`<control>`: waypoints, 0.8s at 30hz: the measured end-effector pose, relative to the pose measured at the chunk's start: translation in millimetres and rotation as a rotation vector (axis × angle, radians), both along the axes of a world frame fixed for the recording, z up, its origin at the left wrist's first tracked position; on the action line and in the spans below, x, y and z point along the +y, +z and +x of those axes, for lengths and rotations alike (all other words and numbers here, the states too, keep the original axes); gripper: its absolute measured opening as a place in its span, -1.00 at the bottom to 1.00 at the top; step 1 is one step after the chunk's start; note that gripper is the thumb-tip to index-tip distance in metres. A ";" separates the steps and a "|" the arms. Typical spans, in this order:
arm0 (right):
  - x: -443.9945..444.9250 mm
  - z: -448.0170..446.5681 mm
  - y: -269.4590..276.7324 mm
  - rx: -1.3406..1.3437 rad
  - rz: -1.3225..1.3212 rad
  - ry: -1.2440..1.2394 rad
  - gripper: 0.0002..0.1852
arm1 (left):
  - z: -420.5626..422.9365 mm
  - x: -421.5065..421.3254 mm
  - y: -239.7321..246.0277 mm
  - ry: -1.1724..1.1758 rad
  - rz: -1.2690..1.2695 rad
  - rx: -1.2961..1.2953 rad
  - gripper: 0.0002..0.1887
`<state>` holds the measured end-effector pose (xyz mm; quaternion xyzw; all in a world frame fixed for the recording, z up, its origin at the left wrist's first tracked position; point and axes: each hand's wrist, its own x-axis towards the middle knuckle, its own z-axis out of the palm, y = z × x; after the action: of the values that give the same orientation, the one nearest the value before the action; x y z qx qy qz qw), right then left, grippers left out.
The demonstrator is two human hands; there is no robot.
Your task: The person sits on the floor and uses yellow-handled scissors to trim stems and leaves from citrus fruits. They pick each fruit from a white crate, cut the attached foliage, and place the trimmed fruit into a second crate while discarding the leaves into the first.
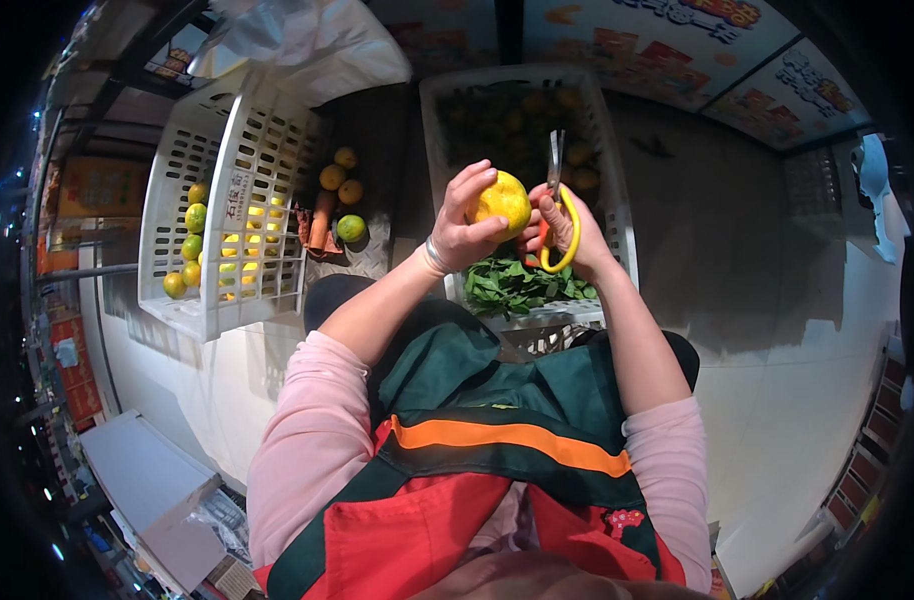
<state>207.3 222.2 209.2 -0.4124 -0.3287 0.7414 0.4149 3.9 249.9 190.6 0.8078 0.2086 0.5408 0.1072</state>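
My left hand [463,225] holds a yellow citrus fruit [504,206] by its sides, over a white plastic crate [623,225]. Close to the fruit's right side, my right hand [577,229] holds scissors [560,225] with yellow and orange handles. The blades point away from me; whether they are apart is hard to tell. Green leaves [517,285] lie in the near end of the crate. Farther in, more citrus fruits [581,155] sit in shadow.
To the left stands another white plastic crate [224,187] with green and yellow citrus inside. Several loose fruits [350,192] lie between the crates, beside an orange-brown cylindrical object [321,220]. A white plastic bag [329,52] hangs over the back left. A pale box [149,480] stands at lower left.
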 end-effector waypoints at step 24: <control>-0.2 -0.4 -8.7 -0.250 0.126 -0.086 -0.56 | 3.5 -3.3 -4.3 -0.531 -1.333 -0.261 -0.16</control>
<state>206.9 222.0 200.5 -0.4881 -0.4059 0.6437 0.4273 7.5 246.7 186.4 0.5233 0.2761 0.3466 0.7278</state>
